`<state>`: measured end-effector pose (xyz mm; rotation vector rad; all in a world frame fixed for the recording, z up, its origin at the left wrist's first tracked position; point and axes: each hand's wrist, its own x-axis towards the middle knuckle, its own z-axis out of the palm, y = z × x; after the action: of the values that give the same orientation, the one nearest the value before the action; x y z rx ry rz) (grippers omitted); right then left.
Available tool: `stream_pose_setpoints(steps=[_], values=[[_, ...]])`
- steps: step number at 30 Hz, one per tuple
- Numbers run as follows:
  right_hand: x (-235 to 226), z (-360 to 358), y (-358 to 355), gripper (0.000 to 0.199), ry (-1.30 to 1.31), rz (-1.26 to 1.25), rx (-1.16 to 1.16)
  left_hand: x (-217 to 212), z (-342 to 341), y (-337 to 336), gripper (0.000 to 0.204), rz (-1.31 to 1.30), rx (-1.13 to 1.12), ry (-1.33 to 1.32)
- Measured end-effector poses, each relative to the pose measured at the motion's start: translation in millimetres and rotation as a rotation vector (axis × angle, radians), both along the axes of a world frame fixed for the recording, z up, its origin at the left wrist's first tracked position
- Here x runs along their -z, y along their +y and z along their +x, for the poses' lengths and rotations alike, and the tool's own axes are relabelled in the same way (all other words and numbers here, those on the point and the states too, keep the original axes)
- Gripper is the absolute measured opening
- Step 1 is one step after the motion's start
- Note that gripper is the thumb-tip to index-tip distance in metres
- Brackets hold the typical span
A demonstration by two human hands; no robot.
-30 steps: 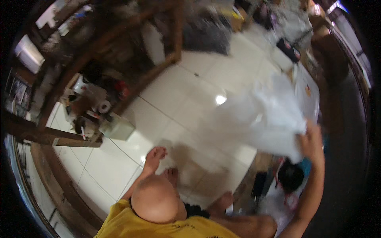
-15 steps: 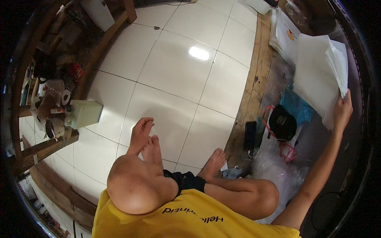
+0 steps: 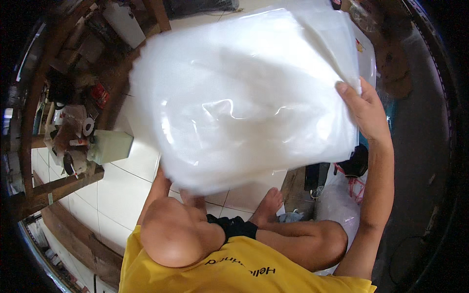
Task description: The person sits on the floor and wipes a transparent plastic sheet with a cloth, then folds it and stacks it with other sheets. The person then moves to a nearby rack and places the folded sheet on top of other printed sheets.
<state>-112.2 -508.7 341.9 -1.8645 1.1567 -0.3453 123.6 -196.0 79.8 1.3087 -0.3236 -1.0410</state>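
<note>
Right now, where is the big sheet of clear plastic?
In the head view, the clear plastic sheet fills the upper middle, held up over the white tiled floor by the right hand gripping its right edge.

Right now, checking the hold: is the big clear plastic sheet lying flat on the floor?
No, the plastic sheet is lifted, its edge pinched in the right hand.

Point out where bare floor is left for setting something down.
Bare white floor tiles lie between the pale green box and the raised knee. The wooden shelf at left is cluttered. The big clear plastic sheet in the right hand hides the middle.
</note>
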Motion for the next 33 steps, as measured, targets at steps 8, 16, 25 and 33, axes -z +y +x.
stream_pose_setpoints(steps=[8,16,25,33], values=[[64,-39,-10,0.037,-0.064,0.232,-0.041,-34,18,-38,0.053,-0.432,-0.058,0.712],[71,-55,-2,0.041,-0.050,0.256,-0.020,-24,5,-45,0.059,0.026,0.123,0.495],[85,-66,11,0.049,-0.205,0.467,-0.026,-12,-3,-12,0.053,-0.354,0.119,0.796],[52,-65,-43,0.027,0.085,-0.109,0.018,17,49,14,0.033,-0.444,0.199,0.707]])
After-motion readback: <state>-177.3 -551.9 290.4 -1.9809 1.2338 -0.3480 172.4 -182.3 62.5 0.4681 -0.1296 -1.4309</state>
